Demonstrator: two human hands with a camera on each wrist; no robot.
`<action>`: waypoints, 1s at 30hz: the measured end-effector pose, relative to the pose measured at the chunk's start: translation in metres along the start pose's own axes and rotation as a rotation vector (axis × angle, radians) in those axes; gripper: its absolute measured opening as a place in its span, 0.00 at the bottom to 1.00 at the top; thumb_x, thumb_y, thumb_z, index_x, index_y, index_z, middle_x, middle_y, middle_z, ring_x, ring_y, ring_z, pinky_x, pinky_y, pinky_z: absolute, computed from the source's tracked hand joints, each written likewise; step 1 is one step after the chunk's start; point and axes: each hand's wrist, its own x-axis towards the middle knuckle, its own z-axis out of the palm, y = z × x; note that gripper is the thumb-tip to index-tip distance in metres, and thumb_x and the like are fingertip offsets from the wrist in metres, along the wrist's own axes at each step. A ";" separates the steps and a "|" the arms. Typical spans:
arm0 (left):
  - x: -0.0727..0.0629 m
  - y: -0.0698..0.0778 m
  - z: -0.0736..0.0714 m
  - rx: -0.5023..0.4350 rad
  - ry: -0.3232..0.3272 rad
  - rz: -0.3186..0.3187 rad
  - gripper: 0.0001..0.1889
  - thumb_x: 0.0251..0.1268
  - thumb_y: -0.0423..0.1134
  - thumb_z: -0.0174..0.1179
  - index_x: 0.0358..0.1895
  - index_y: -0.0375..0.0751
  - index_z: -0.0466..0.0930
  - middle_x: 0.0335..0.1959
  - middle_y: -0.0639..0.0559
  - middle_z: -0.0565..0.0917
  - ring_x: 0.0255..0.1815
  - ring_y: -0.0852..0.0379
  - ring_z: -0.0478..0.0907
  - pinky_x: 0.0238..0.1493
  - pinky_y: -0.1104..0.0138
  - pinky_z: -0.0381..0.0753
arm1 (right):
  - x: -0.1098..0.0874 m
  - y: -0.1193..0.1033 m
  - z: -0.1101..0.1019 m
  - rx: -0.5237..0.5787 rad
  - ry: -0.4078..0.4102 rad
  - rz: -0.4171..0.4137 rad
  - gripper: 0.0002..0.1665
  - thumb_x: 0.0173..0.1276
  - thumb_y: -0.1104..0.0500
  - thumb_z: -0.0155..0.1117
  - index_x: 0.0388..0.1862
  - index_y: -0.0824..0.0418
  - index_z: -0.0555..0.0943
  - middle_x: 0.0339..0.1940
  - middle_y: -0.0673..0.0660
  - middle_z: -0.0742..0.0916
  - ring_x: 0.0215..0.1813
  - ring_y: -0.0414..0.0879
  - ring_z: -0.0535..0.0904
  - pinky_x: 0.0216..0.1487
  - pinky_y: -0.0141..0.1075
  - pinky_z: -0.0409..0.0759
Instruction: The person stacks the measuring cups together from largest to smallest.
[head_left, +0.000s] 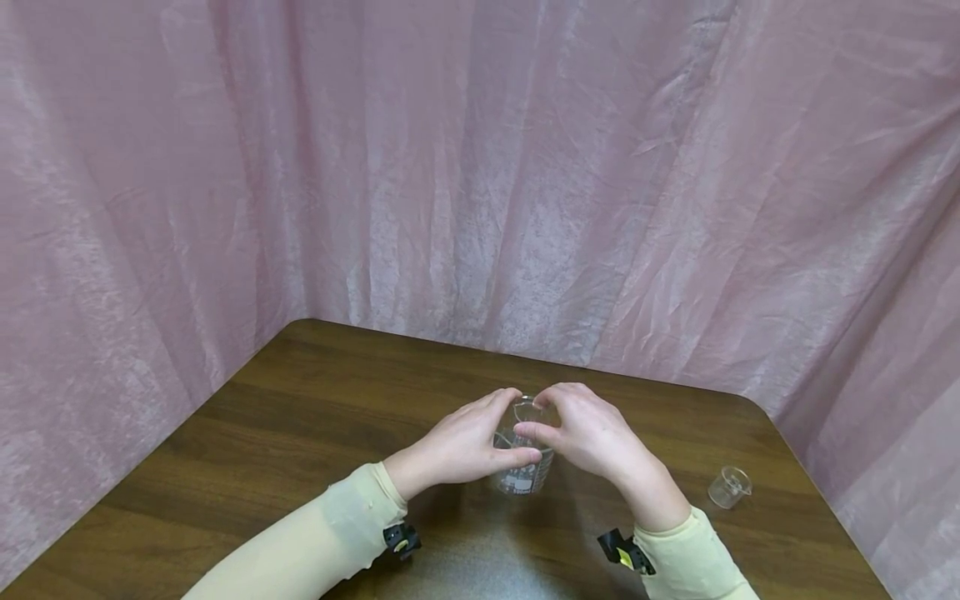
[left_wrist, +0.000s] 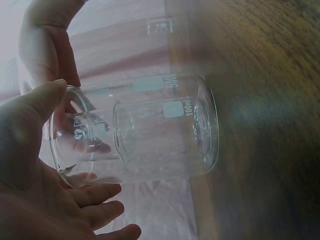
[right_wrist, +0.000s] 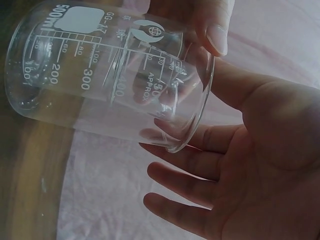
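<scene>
A large 500 ml glass beaker [head_left: 517,485] stands on the table between both hands. My left hand [head_left: 468,437] grips its rim, thumb on the near side and fingers along the far side. Inside, toward the bottom, sits a 100 ml beaker [left_wrist: 174,109]. A smaller beaker [left_wrist: 78,133], with its own logo, shows within the large beaker's mouth, above the 100 ml one. My right hand [head_left: 588,429] pinches it with thumb and index finger dipping in at the rim. The other right fingers [right_wrist: 180,182] extend outside the large beaker. Glass reflections partly hide the pinch.
Another small glass beaker [head_left: 726,490] stands on the brown wooden table [head_left: 330,400], toward the right side. Pink curtains [head_left: 465,183] hang behind the table and along both sides.
</scene>
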 end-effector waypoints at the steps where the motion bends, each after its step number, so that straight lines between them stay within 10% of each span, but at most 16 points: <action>1: 0.000 0.000 0.000 -0.002 0.000 0.000 0.47 0.73 0.73 0.64 0.81 0.44 0.68 0.74 0.50 0.79 0.68 0.51 0.81 0.64 0.49 0.83 | 0.000 0.000 0.000 0.002 -0.005 -0.001 0.32 0.74 0.33 0.74 0.59 0.59 0.89 0.60 0.53 0.90 0.68 0.54 0.81 0.62 0.57 0.83; 30: 0.001 -0.003 0.002 -0.012 0.005 0.005 0.48 0.71 0.75 0.64 0.81 0.43 0.68 0.74 0.48 0.79 0.69 0.49 0.80 0.65 0.47 0.82 | 0.011 -0.008 -0.001 -0.074 -0.095 -0.019 0.29 0.68 0.36 0.81 0.54 0.57 0.91 0.60 0.53 0.90 0.67 0.54 0.82 0.64 0.57 0.83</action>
